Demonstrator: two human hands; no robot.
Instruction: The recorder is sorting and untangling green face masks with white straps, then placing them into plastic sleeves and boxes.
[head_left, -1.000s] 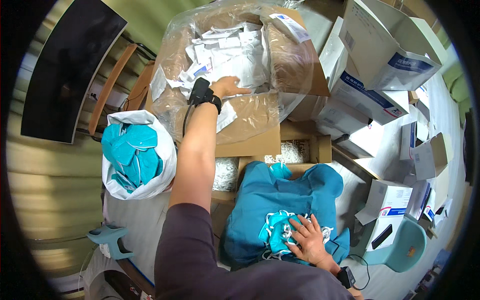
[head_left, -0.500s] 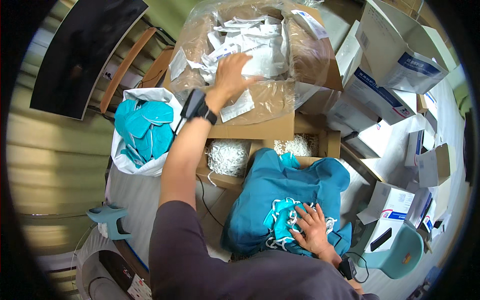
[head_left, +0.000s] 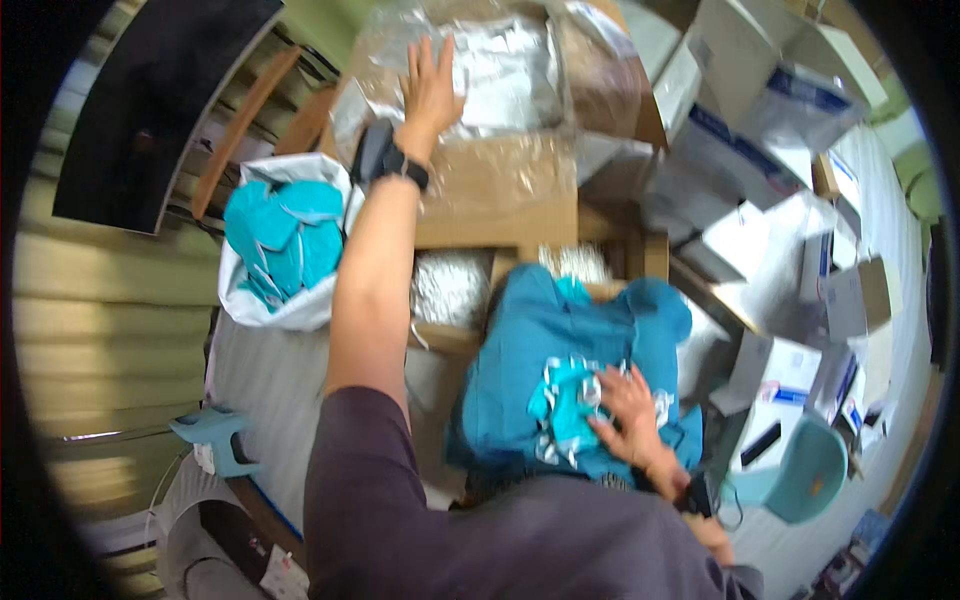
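My left hand (head_left: 430,98) reaches over a large cardboard box (head_left: 500,215) lined with clear plastic. Its fingers are spread above or on the white flat packets (head_left: 510,85) inside; blur hides whether they touch. On the blue-teal cloth (head_left: 590,320) over my lap lies a small heap of teal face masks (head_left: 567,400) with white ear loops. My right hand (head_left: 630,412) rests on the heap's right side, its fingers apart and nothing gripped in them.
A white bag (head_left: 285,315) full of teal pieces stands at the left. Boxes of small white bits (head_left: 452,285) sit below the large box. White cartons (head_left: 735,155) are piled at the right, above a pale teal stool (head_left: 812,475). A dark screen (head_left: 165,110) is at upper left.
My left hand has moved farther away and slightly left over the packets, its fingers now pointing forward. My right hand stays on the masks. The whole view has shifted slightly and blurred.
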